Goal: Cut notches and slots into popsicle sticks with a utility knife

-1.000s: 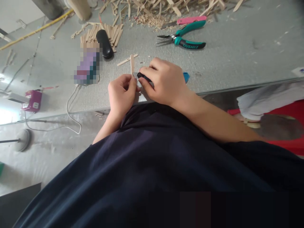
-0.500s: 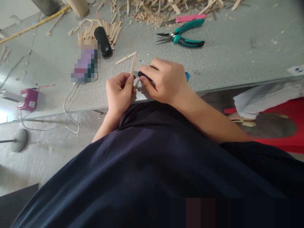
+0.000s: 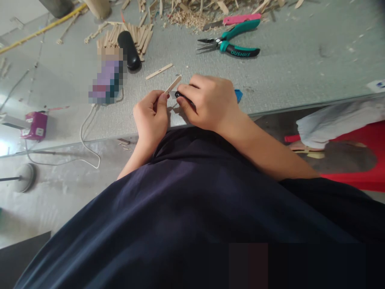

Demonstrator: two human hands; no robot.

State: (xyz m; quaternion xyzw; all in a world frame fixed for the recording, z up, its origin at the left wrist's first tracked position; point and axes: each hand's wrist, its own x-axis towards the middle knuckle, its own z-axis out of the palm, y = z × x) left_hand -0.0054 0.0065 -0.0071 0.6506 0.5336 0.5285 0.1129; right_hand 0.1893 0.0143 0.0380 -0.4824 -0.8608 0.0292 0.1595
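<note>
My left hand (image 3: 151, 115) pinches a flat wooden craft stick (image 3: 173, 84) between thumb and fingers near the table's front edge. The stick slants up to the right. My right hand (image 3: 210, 102) is closed around a utility knife (image 3: 178, 94) with a black front end; a blue part shows past the far side of the hand. Its short blade points left at the stick, close to my left fingertips. Whether blade and stick touch, I cannot tell. Just beyond my hands a second craft stick (image 3: 159, 71) with a dark mark in its middle lies on the table.
Teal-handled needle-nose pliers (image 3: 230, 42) and a pink-handled knife (image 3: 242, 19) lie beyond my right hand, near wood shavings (image 3: 189, 20). A black case (image 3: 129, 51) rests on a pile of sticks (image 3: 146, 38). A white cable (image 3: 82, 134) hangs over the edge. Another person's leg (image 3: 325, 124) is at right.
The held craft stick has swung from nearly upright to slanting right in my left hand. My right hand with the knife has stayed almost in place.
</note>
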